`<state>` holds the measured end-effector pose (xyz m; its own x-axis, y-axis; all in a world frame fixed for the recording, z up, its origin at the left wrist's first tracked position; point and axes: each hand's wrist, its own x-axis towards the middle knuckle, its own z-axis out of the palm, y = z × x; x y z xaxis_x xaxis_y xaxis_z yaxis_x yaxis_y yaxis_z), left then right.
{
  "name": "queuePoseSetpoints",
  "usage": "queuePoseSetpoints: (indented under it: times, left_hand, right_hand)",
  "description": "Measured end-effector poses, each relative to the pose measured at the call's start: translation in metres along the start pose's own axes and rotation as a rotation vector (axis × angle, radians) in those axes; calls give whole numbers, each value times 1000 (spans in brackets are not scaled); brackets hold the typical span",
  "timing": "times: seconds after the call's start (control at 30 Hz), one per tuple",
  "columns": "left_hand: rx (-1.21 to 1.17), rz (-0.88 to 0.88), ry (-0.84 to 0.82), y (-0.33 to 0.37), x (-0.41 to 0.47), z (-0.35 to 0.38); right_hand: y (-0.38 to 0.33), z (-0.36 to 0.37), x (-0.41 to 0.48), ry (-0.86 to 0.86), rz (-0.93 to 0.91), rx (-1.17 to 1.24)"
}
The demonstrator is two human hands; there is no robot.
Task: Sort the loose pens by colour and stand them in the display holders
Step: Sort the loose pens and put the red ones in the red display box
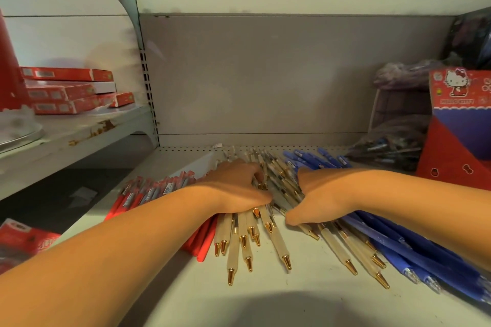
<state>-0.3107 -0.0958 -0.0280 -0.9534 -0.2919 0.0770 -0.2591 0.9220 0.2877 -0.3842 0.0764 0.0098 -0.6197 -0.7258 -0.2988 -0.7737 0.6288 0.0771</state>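
The left hand (236, 186) is gripping cream pens (281, 247) lying on the shelf (305, 305) between red pens (148, 191) and blue pens (398, 247); the right hand (321, 194) is pressing alongside, its grip hidden. Loose pens could be sliding into neighbouring colours.

The shelf (305, 287) looks like painted metal, pale and matt, with fine scuffs. The neighbouring shelf (53, 146) to the left has the same paint, chipped to a rough, rust-brown patch (101, 127). The cream pens (233, 247) have frosted, semi-translucent plastic barrels and bright, polished gold tips (231, 276) that look metallic. The blue pens (398, 252) are smooth plastic with a soft sheen. The red pens (204, 241) are smooth opaque plastic. The red boxes (66, 90) and the card display box (459, 114) look like printed cardboard, slightly glossy. A crinkled clear plastic bag (385, 148) shines in places.
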Motion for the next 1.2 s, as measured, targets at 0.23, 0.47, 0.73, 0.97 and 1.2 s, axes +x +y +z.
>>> queuePoseSetpoints:
  times: [0.23,0.47,0.73,0.97,1.2]
  left_hand:
    - [-69,22,25,2,-2,-1]
    - [-52,5,19,5,-4,1]
    - [-64,-11,23,8,-8,-3]
    - [-162,-41,203,13,-15,-17]
    - [-386,-113,295,7,-14,-25]
  right_hand:
    - [-16,-1,5,-32,8,83]
    - [-15,2,7,26,92,100]
    - [1,-16,-8,116,58,421]
    - [-24,-11,-2,90,-94,626]
    - [-36,-7,16,53,-227,934]
